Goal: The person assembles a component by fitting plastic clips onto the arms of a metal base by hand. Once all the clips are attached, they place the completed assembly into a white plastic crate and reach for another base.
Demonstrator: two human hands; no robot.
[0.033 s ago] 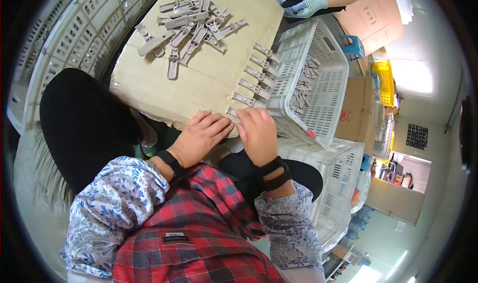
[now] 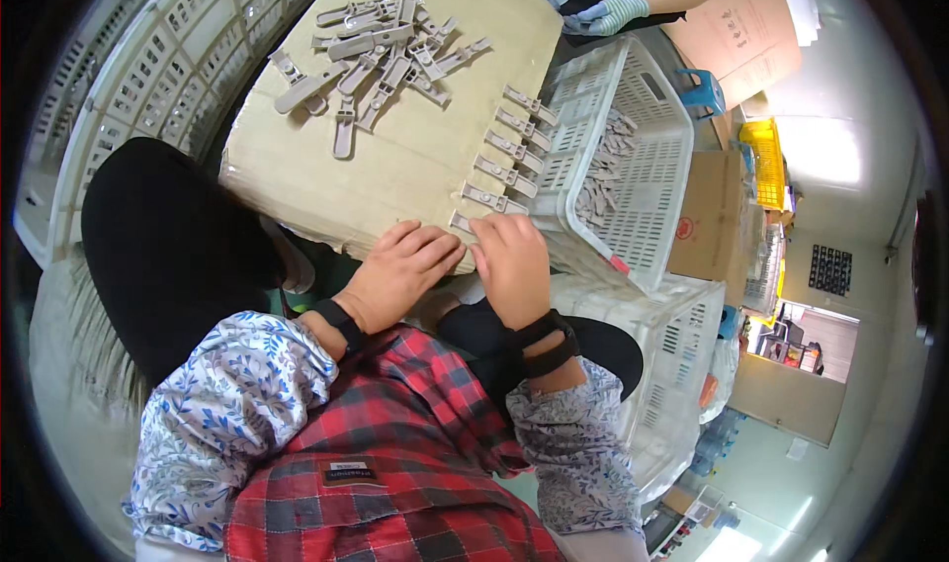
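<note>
My right hand [image 2: 512, 265] is closed over the near end of a row of grey plastic clips, at the tabletop's near right corner. Its thumb and fingers cover most of one grey plastic clip [image 2: 461, 221], whose left end sticks out. Beside it my left hand [image 2: 403, 273] lies with extended fingers over the near edge of the board-topped table [image 2: 297, 181]; nothing shows in it. Several more clips form a column along the right edge, such as one grey clip [image 2: 493, 199]. Farther off lies a loose pile of similar clips [image 2: 381, 78].
A white plastic crate [image 2: 672, 157] holding many grey pieces stands against the table's right side. Another white crate [image 2: 652, 364] is below it. A tall white basket [image 2: 148, 78] stands on the left. Across the table is another person's gloved hand [image 2: 608, 15].
</note>
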